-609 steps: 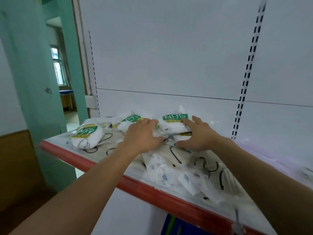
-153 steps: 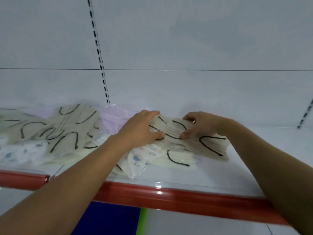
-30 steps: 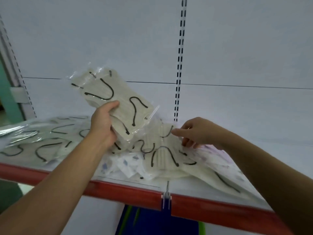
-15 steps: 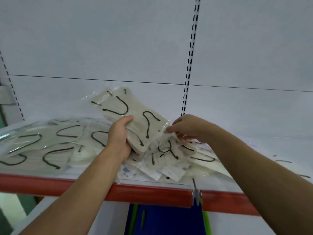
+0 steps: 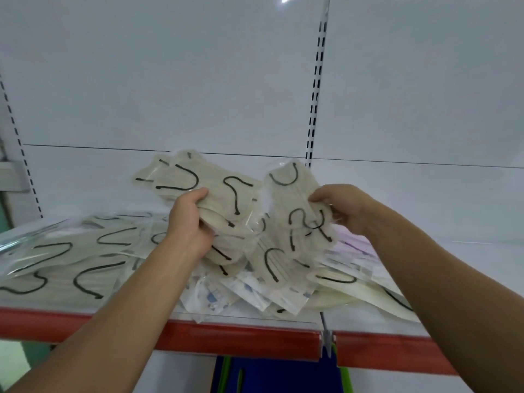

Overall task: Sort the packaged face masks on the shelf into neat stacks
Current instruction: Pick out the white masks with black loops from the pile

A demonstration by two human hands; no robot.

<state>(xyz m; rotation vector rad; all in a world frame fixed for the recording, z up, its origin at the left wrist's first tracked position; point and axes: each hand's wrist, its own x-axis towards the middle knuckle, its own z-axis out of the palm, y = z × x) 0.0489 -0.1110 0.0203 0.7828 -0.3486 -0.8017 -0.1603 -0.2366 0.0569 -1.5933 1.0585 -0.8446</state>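
Two lots of beige masks in clear packets are raised above the shelf [image 5: 482,242]. The left hand [image 5: 188,225] grips a bunch [image 5: 198,188] of several packets, thumb on the front and fingers curled behind, so the bunch fans up and to the left. The right hand [image 5: 340,207] pinches one packet [image 5: 292,199] by its right edge. This packet hangs nearly upright, just right of the bunch, and its lower end reaches the heap [image 5: 272,268] below.

The heap lies loose between the two forearms, with beige packets and black ear loops crossing at all angles. Under it, at the near edge, are white packets [image 5: 218,293] with a small blue print, one poking over the red lip [image 5: 226,338]. Further left, more beige packets [image 5: 71,262] lie flat and overlapping. A pale purple packet [image 5: 354,248] shows right of the heap, by the right wrist.

A clear clip [image 5: 326,336] sits on the lip. Behind stands the white back panel [image 5: 170,80] with a slotted upright [image 5: 316,89]. Something blue and green [image 5: 269,375] shows below the shelf.
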